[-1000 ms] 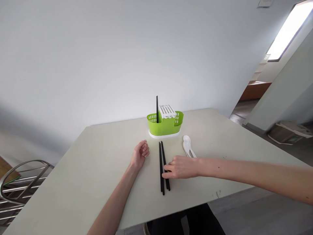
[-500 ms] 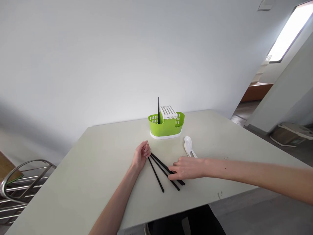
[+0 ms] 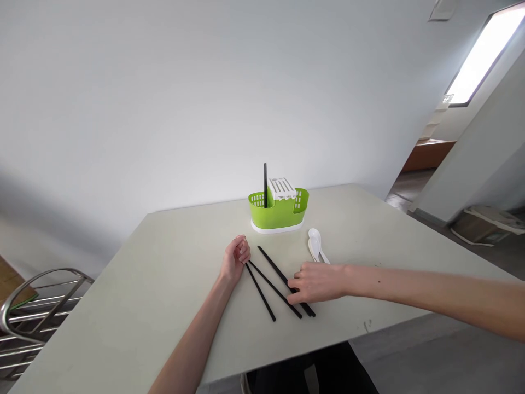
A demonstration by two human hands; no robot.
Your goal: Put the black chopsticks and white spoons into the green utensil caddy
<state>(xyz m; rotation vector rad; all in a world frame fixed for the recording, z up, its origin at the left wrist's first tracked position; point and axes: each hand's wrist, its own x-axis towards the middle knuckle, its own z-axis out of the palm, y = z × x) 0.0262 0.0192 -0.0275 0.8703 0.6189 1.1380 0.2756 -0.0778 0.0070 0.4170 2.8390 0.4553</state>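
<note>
My right hand [image 3: 312, 283] reaches in from the right, low over the table, its fingers closed on a pair of black chopsticks [image 3: 273, 264]. The pair lies slantwise, both ends showing past the hand. Two single black chopsticks [image 3: 261, 293] [image 3: 274, 285] fan out to its left. Their upper ends meet the edge of my left hand [image 3: 237, 256], which rests on the table with curled fingers; whether it grips anything is hidden. Two white spoons [image 3: 315, 243] lie together just beyond my right hand.
A green cutlery basket [image 3: 276, 214] with a white slotted top and white base stands at the back near the wall. Black chopsticks [image 3: 265, 183] stand upright in its left compartment. A metal-framed chair or rack [image 3: 41, 306] is beside the table [image 3: 172, 262] at left.
My right hand has shifted slightly right with the chopstick pair, whose upper ends now lie apart from my left hand. My left hand has barely moved.
</note>
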